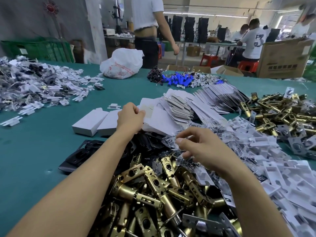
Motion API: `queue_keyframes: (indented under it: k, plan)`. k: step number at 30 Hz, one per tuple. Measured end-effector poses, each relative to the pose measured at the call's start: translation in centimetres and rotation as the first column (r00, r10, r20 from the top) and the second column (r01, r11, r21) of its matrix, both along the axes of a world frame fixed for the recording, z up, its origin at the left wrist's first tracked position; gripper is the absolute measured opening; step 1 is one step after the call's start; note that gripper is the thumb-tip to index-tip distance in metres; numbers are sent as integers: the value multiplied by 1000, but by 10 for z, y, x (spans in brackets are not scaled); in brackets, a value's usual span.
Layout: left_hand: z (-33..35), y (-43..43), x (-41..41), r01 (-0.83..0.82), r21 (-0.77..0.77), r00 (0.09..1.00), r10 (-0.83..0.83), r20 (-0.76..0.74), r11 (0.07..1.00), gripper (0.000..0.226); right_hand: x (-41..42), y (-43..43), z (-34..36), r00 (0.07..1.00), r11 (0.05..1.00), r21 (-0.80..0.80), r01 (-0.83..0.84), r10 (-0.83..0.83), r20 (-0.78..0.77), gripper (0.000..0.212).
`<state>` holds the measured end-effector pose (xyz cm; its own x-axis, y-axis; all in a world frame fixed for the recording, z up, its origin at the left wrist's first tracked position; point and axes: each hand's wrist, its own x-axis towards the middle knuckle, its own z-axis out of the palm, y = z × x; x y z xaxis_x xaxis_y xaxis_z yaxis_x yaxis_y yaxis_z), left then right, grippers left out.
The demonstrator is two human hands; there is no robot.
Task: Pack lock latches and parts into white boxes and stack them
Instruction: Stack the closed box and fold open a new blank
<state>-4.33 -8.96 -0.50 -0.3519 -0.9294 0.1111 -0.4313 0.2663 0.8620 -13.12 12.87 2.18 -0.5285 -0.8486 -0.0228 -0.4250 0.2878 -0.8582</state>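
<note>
My left hand (130,117) pinches the edge of a flat white box blank (159,118) on top of a pile of unfolded white boxes (205,103). My right hand (203,149) grips a small clear plastic bag of dark screws (171,140) above the parts heap. Brass lock latches (153,189) lie piled in front of me, black plates (80,154) beside them on the left. Two closed white boxes (95,122) lie side by side left of my left hand. White plastic inserts and screw bags (273,165) spread out on the right.
The green table (42,151) also holds a second latch heap (277,113) at the right, a heap of bagged parts (29,86) at the left, blue batteries (179,81) and a white plastic bag (122,64) at the back. A person (148,31) stands beyond the far edge.
</note>
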Motion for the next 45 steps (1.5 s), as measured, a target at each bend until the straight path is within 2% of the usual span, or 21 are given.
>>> queue_keyframes:
  k: [3,5,7,11,14,16,19,24,27,29,32,35,37,40,42,44,45]
  plan:
    - [4,14,5,37,-41,994,-41,-98,998,16,0,0,0,1000,1000,-1,10,-10,-14,6]
    - [4,21,11,46,-14,980,-48,-191,999,16,1,0,1,1000,1000,2,12,-12,-22,6]
    - [1,21,18,31,13,979,-27,-200,999,17,1,0,1,1000,1000,6,10,-9,-20,7]
    - [-7,10,26,4,45,1000,-4,1,999,19,0,0,0,1000,1000,10,6,-5,-11,10]
    - [-5,6,23,39,-6,981,-37,193,999,11,0,0,0,1000,1000,6,9,-10,10,11]
    - [-4,3,22,44,-32,962,-34,273,998,17,-1,1,1,1000,1000,5,12,-13,24,11]
    - [-4,3,21,18,-84,954,8,300,996,27,0,1,2,1000,1000,10,13,-13,16,11]
    - [-6,8,19,7,-192,961,46,273,981,27,1,1,3,1000,1000,13,12,-12,-1,10]
    - [-5,7,19,38,-101,950,-5,313,994,18,0,2,2,1000,1000,12,14,-14,2,11]
    - [-4,8,21,100,-4,927,-92,363,995,28,-1,2,2,1000,1000,12,16,-16,4,10]
    - [5,17,26,140,-40,971,-129,202,989,26,-1,0,2,1000,1000,2,17,-17,6,10]
    - [23,33,33,86,-250,996,-74,55,965,18,-3,0,0,999,998,-45,50,-51,-17,9]
    - [35,47,41,95,-429,992,-120,-32,898,22,-3,-1,2,994,989,-128,67,-77,-72,17]
    - [54,74,57,179,-643,931,-340,-135,745,15,0,1,11,962,953,-302,18,-99,-255,58]
    - [64,88,62,326,-662,829,-540,-142,675,6,3,3,17,935,925,-376,-50,-89,-342,75]
    - [67,97,64,400,-636,740,-642,-201,660,11,6,4,21,959,894,-440,-84,-47,-279,64]
    - [69,100,64,360,-620,753,-609,-249,698,14,6,4,22,975,876,-473,-93,-15,-220,48]
